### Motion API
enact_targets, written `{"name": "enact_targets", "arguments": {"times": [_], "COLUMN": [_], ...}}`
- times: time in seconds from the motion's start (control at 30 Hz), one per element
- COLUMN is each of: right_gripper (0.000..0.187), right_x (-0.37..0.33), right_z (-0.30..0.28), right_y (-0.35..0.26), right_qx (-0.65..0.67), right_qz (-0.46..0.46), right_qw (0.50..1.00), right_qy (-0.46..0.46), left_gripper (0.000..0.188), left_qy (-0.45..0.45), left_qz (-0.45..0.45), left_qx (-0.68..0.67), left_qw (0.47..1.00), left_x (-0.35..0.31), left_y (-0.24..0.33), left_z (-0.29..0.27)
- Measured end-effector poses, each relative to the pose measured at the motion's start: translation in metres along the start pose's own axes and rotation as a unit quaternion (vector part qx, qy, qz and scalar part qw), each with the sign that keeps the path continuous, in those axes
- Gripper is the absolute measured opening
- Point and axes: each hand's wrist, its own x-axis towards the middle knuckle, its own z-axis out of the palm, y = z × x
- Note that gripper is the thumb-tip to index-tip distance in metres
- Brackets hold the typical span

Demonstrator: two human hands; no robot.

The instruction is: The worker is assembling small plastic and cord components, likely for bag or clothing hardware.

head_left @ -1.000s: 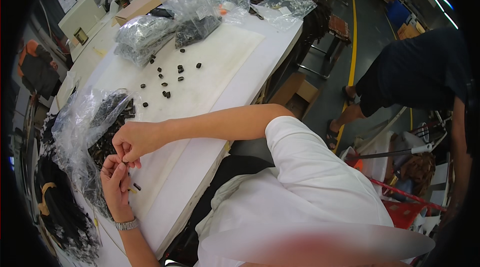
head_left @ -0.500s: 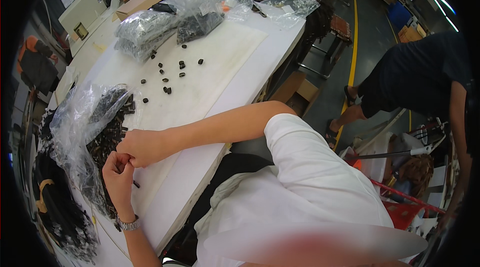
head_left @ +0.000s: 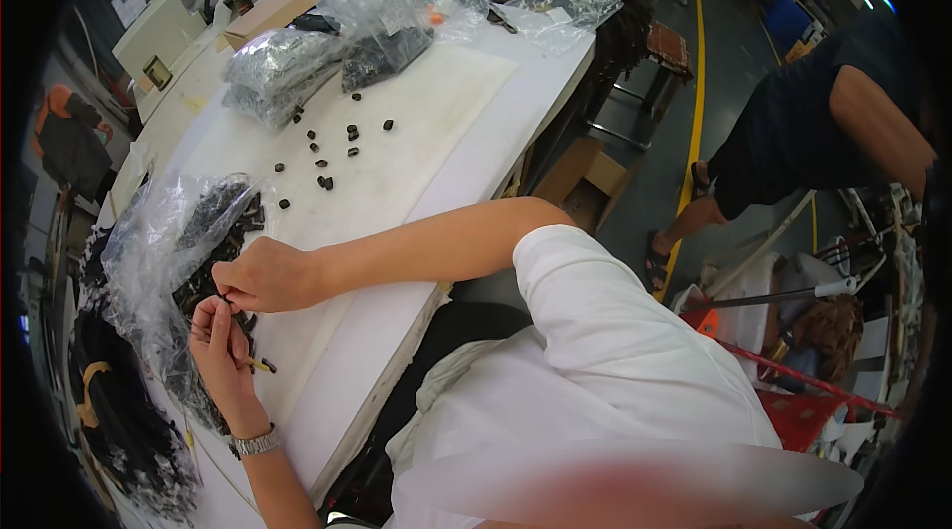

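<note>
My left hand (head_left: 224, 360), with a metal-banded watch (head_left: 258, 442) on its wrist, is closed in a pinch. Its fingertips meet those of my right hand (head_left: 266, 276), also pinched. What lies between the fingertips is too small and hidden to make out. A thin piece with a yellowish stretch and a dark end (head_left: 263, 365) shows beside my left palm; I cannot tell whether the hand holds it. Both hands are over a pile of small dark parts (head_left: 193, 293) spilling from a clear plastic bag (head_left: 149, 261). Small black pieces (head_left: 352, 132) lie scattered on the pale sheet beyond.
Full clear bags (head_left: 273, 73) of parts stand at the far side beside a cardboard box (head_left: 268, 13). A bundle of black strands (head_left: 109, 390) lies at the left. To the right, a person in dark clothes (head_left: 803, 122) is near a stool (head_left: 654, 63); another person (head_left: 74, 137) is far left.
Both hands have shifted slightly left, still fingertip to fingertip. The yellowish stretch beside my left palm has come into sight. The person at the right has moved an arm and leaned differently.
</note>
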Motion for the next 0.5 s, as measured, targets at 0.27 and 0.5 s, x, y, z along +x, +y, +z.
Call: {"name": "enact_targets", "arguments": {"times": [0.27,0.5], "right_gripper": [0.01,0.008], "right_x": [0.003,0.008], "right_z": [-0.011,-0.016], "right_y": [-0.014,-0.015], "right_qx": [0.033,0.4], "right_qz": [-0.103,0.132], "right_qw": [0.993,0.904], "right_qy": [0.046,-0.068], "left_gripper": [0.014,0.013], "left_qy": [-0.082,0.076], "left_qz": [-0.071,0.066], "left_qx": [-0.149,0.127], "left_qw": [0.983,0.987], "left_x": [0.002,-0.014], "left_y": [-0.002,0.023], "left_z": [-0.027,0.007]}}
